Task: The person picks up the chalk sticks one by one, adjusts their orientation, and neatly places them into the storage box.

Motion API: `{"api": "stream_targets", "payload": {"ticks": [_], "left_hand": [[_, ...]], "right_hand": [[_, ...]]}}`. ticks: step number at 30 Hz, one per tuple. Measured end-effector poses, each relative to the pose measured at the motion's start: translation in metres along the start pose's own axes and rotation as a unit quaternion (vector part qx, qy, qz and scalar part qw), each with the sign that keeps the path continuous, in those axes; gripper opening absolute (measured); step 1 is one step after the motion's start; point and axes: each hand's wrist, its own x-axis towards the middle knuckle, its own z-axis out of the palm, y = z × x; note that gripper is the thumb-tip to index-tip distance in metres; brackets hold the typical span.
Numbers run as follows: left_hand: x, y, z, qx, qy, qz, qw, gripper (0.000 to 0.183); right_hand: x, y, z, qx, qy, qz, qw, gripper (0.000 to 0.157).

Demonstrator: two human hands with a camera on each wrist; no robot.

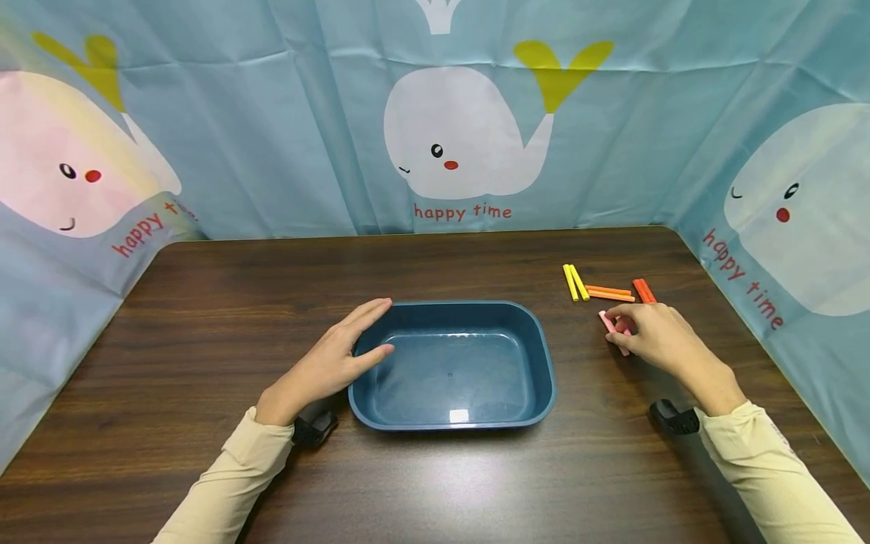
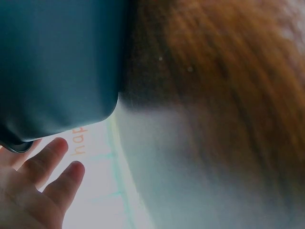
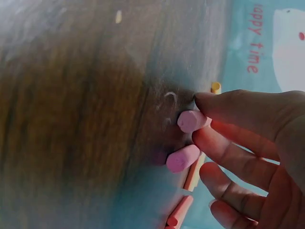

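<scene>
Two pink chalk sticks [image 3: 183,159] lie side by side on the table at the right. My right hand [image 1: 649,332] pinches one pink chalk stick [image 3: 191,121] between thumb and index finger; the other fingers are bent behind it. A dark blue rectangular tray [image 1: 451,428] stands in the middle, with nothing in it. My left hand [image 1: 336,353] is at its left rim, fingers stretched toward the far corner and thumb extending over the inside. In the left wrist view, the tray's outer wall [image 2: 57,62] rises beside the fingers [image 2: 66,183].
Beyond the right hand lie two yellow chalk sticks [image 1: 575,282], two orange ones [image 1: 610,294] and some red ones [image 1: 643,291]. A blue whale-print curtain [image 1: 306,151] borders the back and sides of the dark wooden table [image 1: 204,317].
</scene>
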Motion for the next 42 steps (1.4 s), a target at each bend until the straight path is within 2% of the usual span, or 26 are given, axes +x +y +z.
{"api": "stream_targets", "payload": {"ticks": [7,12,27,37,42], "left_hand": [[0.001,0.001,0.001,0.001,0.006,0.004,1.0,0.071],[0.002,0.001,0.0,0.003,0.006,0.004,1.0,0.072],[0.002,0.002,-0.001,0.004,0.005,0.0,1.0,0.072],[0.002,0.0,-0.001,0.01,0.012,0.01,0.9998,0.07],[0.002,0.0,0.0,0.011,0.014,0.012,0.9998,0.069]], "right_hand": [[0.001,-0.002,0.0,0.017,-0.022,0.024,0.999,0.032],[0.002,-0.003,0.0,0.041,-0.036,0.021,0.998,0.029],[0.001,-0.006,0.001,0.059,-0.018,-0.01,0.998,0.018],[0.001,-0.017,-0.005,0.051,0.009,-0.02,0.998,0.02],[0.001,-0.026,-0.01,0.053,0.018,-0.039,0.998,0.015]]}}
